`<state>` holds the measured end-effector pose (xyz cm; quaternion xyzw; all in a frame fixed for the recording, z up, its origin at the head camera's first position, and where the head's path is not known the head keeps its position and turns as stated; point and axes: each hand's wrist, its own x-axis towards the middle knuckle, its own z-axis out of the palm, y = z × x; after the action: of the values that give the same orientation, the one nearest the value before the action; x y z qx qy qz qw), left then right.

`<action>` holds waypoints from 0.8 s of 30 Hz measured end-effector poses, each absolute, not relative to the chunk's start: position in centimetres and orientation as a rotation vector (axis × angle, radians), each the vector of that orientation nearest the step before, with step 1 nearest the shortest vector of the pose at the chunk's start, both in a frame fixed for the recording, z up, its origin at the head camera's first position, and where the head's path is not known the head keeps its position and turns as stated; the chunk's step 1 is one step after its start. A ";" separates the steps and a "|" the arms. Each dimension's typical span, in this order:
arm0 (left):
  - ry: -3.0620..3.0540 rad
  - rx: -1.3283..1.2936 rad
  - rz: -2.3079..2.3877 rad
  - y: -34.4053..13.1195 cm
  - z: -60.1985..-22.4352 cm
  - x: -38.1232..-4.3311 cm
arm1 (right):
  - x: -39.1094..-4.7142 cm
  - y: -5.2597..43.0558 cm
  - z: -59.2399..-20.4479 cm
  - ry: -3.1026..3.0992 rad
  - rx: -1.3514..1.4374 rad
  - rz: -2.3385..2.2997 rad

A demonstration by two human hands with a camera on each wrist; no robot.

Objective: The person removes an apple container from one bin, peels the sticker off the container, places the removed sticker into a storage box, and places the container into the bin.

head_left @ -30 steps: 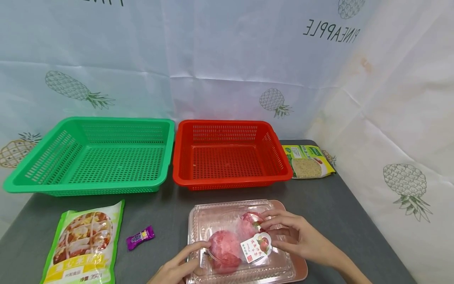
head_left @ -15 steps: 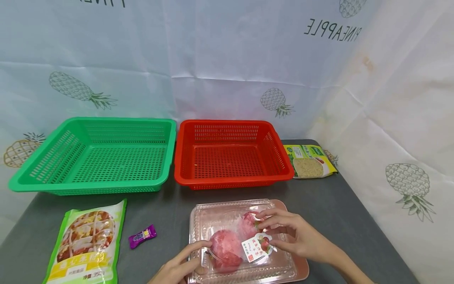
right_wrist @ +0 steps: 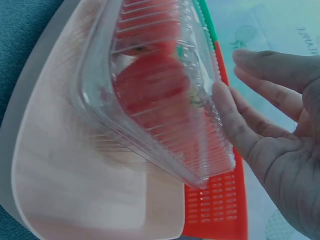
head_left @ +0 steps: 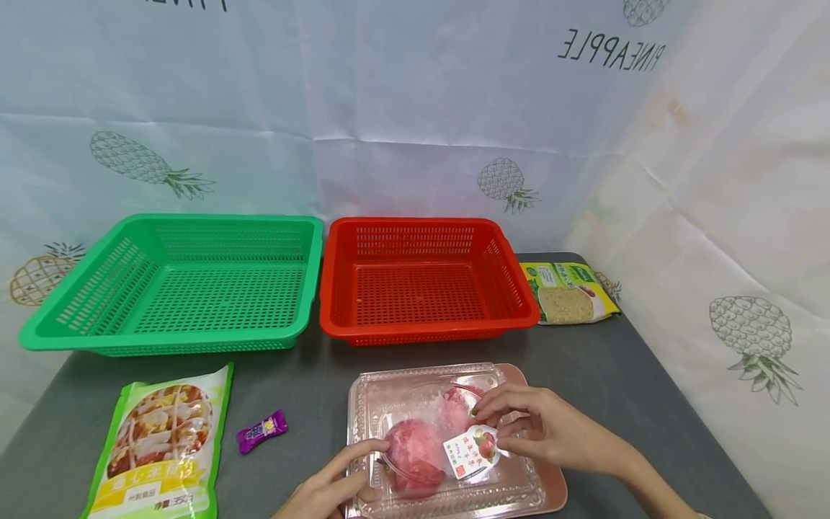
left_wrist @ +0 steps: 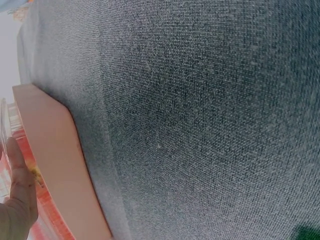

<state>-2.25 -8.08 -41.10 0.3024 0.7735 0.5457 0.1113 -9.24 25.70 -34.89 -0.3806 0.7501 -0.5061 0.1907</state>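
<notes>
A clear plastic clamshell box [head_left: 382, 393] with two red apples [head_left: 415, 458] in it sits over a shallow pink container [head_left: 550, 486]. A white sticker [head_left: 462, 453] with an apple picture lies across its lid. At the box's near left, my left hand [head_left: 327, 486] rests its fingers against the lid, index fingertip over the front apple; the palm is cut off below. My right hand [head_left: 541, 425] is over the lid's right side, thumb beside the sticker and fingers loosely bent. In the right wrist view, the thumb [right_wrist: 225, 105] touches the lid and the other fingers stand apart from it.
Behind the box stand a green basket [head_left: 301, 317] and a red basket [head_left: 428, 335]. A yellow-green food bag [head_left: 570, 295] lies right of the red one. On the left are a green-edged food pouch [head_left: 158, 447] and a small purple packet [head_left: 262, 431], on a dark table [head_left: 305, 393].
My right fingers have bent in slightly closer to the thumb over the lid. My left hand and the box stay in place; the whole view shifts a little.
</notes>
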 end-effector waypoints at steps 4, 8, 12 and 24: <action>2.297 0.922 1.585 -8.1 -41.1 -2.2 | -9.3 26.0 -34.6 2.080 -1.034 -1.417; 2.322 0.949 1.581 -8.0 -41.2 -2.2 | -9.4 26.1 -34.5 2.065 -0.987 -1.395; 2.341 0.967 1.584 -8.0 -41.2 -2.2 | -9.4 26.1 -34.3 2.111 -0.968 -1.333; 2.276 0.918 1.607 -8.0 -41.2 -2.1 | -9.2 25.9 -34.0 2.275 -1.140 -1.162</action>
<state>-2.13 -8.03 -41.18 0.3113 0.7716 0.5449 0.1038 -9.19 25.86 -34.01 -0.4014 0.8013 -0.4093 0.1712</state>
